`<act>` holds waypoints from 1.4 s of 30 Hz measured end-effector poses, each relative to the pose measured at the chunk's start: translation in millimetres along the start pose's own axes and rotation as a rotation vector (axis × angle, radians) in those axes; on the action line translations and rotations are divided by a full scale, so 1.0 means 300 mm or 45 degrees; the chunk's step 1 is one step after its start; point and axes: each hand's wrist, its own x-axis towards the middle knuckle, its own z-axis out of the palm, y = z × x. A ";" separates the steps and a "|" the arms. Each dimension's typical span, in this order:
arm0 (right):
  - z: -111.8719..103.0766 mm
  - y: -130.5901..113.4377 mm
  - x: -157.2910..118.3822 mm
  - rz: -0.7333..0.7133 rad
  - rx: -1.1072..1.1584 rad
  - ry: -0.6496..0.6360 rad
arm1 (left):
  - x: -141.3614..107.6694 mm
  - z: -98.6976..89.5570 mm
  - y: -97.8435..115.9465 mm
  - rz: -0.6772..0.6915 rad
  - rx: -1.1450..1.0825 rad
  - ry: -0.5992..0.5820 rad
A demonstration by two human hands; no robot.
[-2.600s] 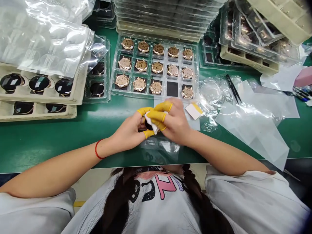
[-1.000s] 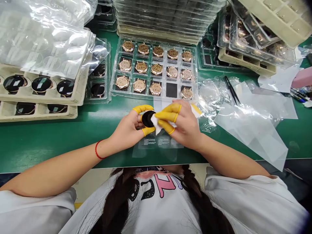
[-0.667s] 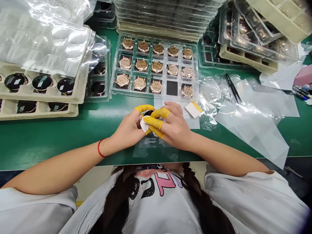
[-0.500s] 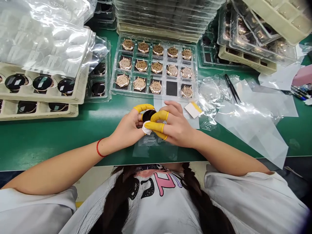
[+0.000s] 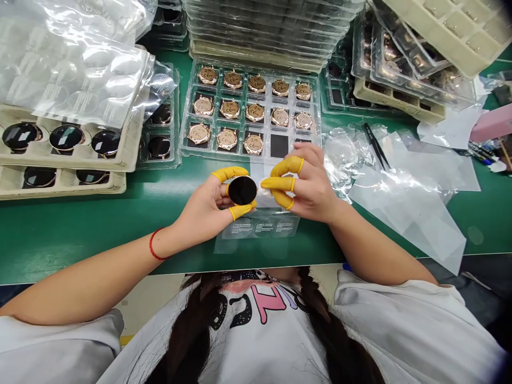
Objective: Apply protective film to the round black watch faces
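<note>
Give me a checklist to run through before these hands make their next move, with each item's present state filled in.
1. Watch held securely: ok; the left hand grips the dark-faced watch by its edge.
2. White cloth off the face: ok; the right hand pinches it beside the watch.
3. Yellow finger covers worn: ok; both hands have them.
4. Face free of smudges: cannot tell; too small to judge.
5. Nearest tray row, fourth compartment from left: ok; its dark pad shows, no watch on it.
6. Tweezers out of the hands: ok; lying at the right.
</note>
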 end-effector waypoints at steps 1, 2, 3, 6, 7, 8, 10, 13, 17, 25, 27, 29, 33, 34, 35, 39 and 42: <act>0.001 -0.001 0.003 0.061 0.003 0.053 | -0.001 0.001 -0.003 0.001 0.004 -0.010; 0.002 -0.006 0.007 0.123 0.014 0.105 | -0.001 0.001 -0.007 0.005 0.011 -0.023; 0.003 -0.013 0.011 0.180 0.031 0.146 | -0.001 0.000 -0.014 0.014 0.020 -0.039; 0.004 -0.045 0.019 0.258 0.091 0.194 | -0.001 -0.003 -0.040 0.042 0.048 -0.087; 0.006 -0.057 0.019 0.238 0.103 0.198 | -0.001 -0.003 -0.049 0.051 0.052 -0.100; 0.010 -0.068 0.019 0.197 0.108 0.196 | -0.001 -0.003 -0.056 0.056 0.054 -0.114; 0.021 -0.083 0.016 0.100 0.090 0.156 | -0.001 -0.001 -0.067 0.062 0.059 -0.150; 0.039 -0.086 0.006 -0.005 0.023 0.034 | 0.000 0.004 -0.072 0.059 0.087 -0.191; 0.048 -0.068 -0.006 -0.071 -0.080 -0.010 | 0.002 0.003 -0.069 0.043 0.106 -0.161; 0.036 -0.047 -0.013 -0.004 -0.079 0.032 | 0.008 -0.012 -0.058 0.029 0.038 -0.049; 0.039 -0.043 -0.016 -0.001 -0.091 0.031 | 0.011 -0.013 -0.048 0.030 0.042 -0.024; 0.044 -0.037 -0.020 0.003 -0.122 0.039 | 0.011 -0.014 -0.036 0.026 0.053 0.004; 0.046 -0.028 -0.026 0.206 -0.121 0.034 | 0.004 -0.019 -0.025 0.122 0.104 0.023; 0.042 -0.030 -0.026 0.291 -0.092 0.004 | 0.002 -0.019 -0.027 0.179 0.115 0.015; 0.036 -0.034 -0.026 0.371 -0.049 -0.036 | 0.000 -0.018 -0.031 0.240 0.123 0.006; 0.012 -0.070 -0.016 0.572 0.217 -0.139 | -0.004 -0.009 -0.052 0.375 0.168 -0.035; 0.010 -0.094 -0.008 0.654 0.395 -0.154 | -0.005 0.000 -0.056 0.371 0.204 -0.016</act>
